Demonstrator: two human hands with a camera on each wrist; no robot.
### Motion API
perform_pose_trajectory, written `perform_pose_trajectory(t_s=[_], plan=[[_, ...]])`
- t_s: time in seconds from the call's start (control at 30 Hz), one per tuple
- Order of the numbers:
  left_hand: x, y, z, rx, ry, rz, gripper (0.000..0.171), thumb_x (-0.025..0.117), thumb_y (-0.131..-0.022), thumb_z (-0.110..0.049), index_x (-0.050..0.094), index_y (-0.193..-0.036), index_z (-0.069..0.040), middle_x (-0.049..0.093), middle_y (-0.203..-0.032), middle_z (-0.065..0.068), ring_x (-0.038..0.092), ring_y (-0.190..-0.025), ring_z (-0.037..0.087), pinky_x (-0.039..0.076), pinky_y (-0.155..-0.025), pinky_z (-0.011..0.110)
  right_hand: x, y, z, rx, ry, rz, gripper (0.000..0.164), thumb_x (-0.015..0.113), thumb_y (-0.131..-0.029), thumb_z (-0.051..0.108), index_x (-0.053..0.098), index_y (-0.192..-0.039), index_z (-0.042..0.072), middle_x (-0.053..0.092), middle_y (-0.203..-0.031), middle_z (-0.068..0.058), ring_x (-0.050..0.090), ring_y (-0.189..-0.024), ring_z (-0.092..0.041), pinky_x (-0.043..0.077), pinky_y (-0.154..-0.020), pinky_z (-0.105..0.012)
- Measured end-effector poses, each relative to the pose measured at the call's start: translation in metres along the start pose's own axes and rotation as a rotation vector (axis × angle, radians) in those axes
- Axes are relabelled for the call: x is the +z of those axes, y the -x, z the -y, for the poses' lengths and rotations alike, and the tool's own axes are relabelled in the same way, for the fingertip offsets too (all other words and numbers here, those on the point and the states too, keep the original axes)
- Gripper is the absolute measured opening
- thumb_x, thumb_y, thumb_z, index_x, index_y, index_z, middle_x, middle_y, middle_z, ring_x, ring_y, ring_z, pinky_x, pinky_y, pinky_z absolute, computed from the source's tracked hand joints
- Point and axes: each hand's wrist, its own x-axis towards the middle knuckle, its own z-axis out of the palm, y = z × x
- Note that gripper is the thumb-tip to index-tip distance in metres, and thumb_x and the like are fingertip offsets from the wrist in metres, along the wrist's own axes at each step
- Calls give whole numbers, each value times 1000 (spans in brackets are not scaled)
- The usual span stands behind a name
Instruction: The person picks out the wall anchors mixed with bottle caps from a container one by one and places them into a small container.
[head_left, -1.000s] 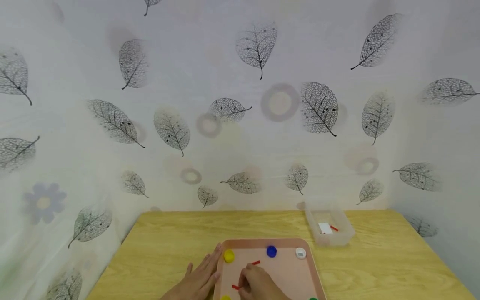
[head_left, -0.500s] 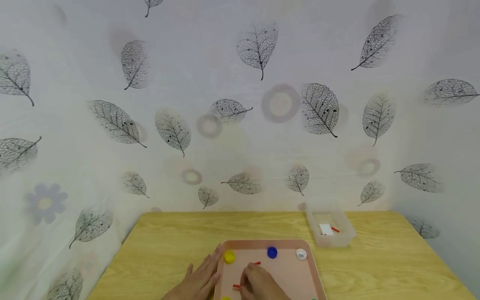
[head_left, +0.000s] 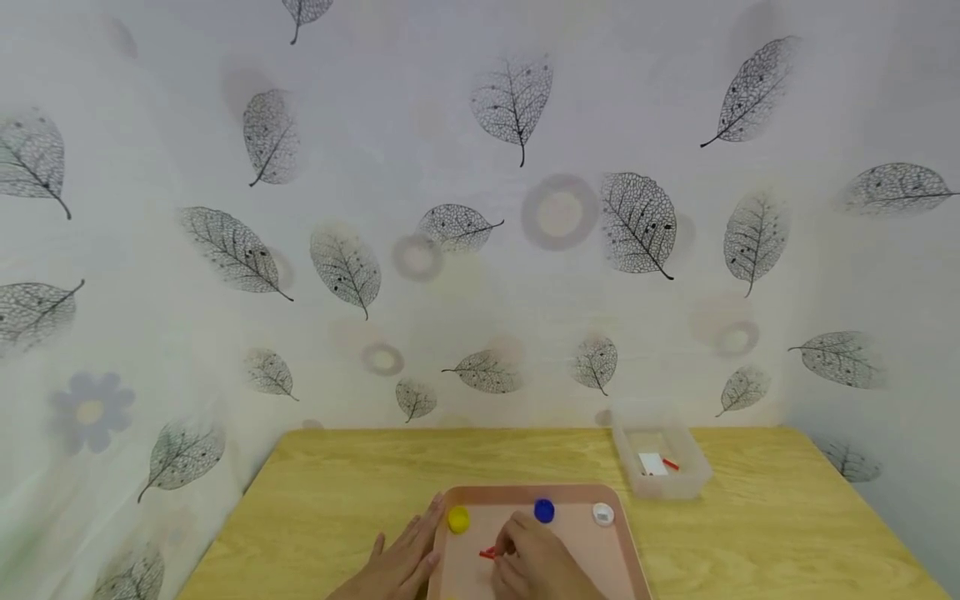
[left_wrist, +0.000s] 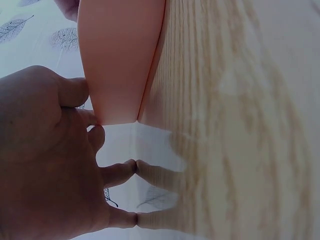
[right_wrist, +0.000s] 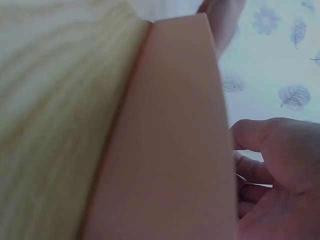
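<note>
A shallow pink tray [head_left: 624, 533] stands on the wooden table in the head view. My left hand [head_left: 401, 557] lies along its left rim, fingers fairly straight; in the left wrist view the left hand [left_wrist: 47, 155] touches the tray's outer wall [left_wrist: 122, 60]. Over the tray, my right hand [head_left: 536, 554] has curled fingers and pinches a small red stick [head_left: 487, 553], its end poking out to the left. It cannot be told how many red pieces are there. In the right wrist view, the tray wall [right_wrist: 170, 125] partly hides the fingers of the right hand [right_wrist: 295, 165].
Inside the tray are a yellow cap [head_left: 458, 520] at the far left, a blue cap [head_left: 544, 511] at the far middle and a white cap [head_left: 603, 514] at the far right. Behind it, a translucent box [head_left: 697, 475] holds a white card [head_left: 652, 464] and a red stick [head_left: 671, 464].
My right hand has moved slightly right and away from me. The red ends seen at its near left and far side are now one red spot by its fingertips. The left hand stays.
</note>
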Motion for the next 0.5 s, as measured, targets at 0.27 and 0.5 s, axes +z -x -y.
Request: perform_pose_trajectory(t_s=[0.27, 0.5], plan=[[-4, -2, -9, -86, -17, 54, 103, 64, -80, -60, 18, -149, 2, 8, -153, 29, 14, -137, 48, 22, -78, 83, -24, 1, -3, -190, 160, -133, 7, 64, -91, 18, 57, -91, 19, 49, -87, 12, 48, -75, -3, 48, -65, -21], [0, -2, -7, -126, 82, 68, 99, 61, -83, -58, 15, -150, 0, 5, -154, 27, 15, -136, 51, 19, -73, 85, -43, 2, -5, -267, 195, -281, 16, 66, -88, 8, 55, -87, 20, 49, -81, 15, 50, -72, 0, 49, -63, -21]])
